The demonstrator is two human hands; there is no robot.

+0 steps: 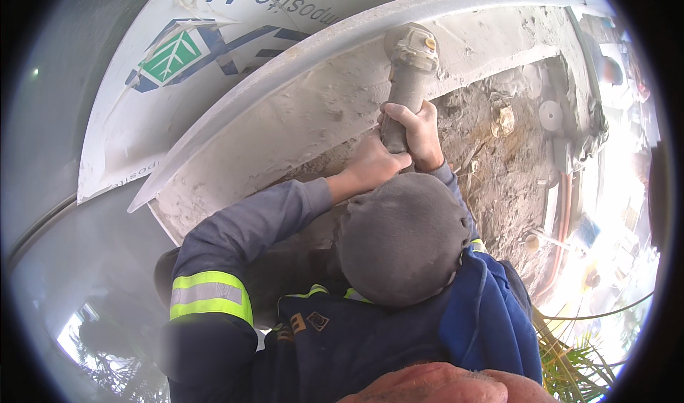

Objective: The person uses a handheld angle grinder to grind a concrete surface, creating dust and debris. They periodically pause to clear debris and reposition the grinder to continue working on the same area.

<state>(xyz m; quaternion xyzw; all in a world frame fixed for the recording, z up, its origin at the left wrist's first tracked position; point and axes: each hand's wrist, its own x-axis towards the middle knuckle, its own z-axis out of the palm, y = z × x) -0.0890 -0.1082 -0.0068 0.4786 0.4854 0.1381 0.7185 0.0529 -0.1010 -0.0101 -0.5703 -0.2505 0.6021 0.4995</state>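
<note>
Reaching forward, the person has both hands on a dusty grinder-like power tool [407, 82], whose head lies over the face of a long pale slab [335, 89]; whether it touches the slab, I cannot tell. The right hand [425, 136] is wrapped around the body with its thumb laid across, and the left hand [377, 162] is closed at the rear end, so the grip is clamped on the tool from both sides. It looks stiff and fairly heavy toward its head, and the powder may make its casing slippery; the slim body seems the place to hold, both hands together, well back from the head. Rough brown ground [477, 168] lies below the slab, with a small white disc [551, 115] and an orange pipe [565, 210] to the right. Beyond the slab stands a printed white board [114, 139]; nearer the person's chest is a rounded grey cloth shape [402, 239].
</note>
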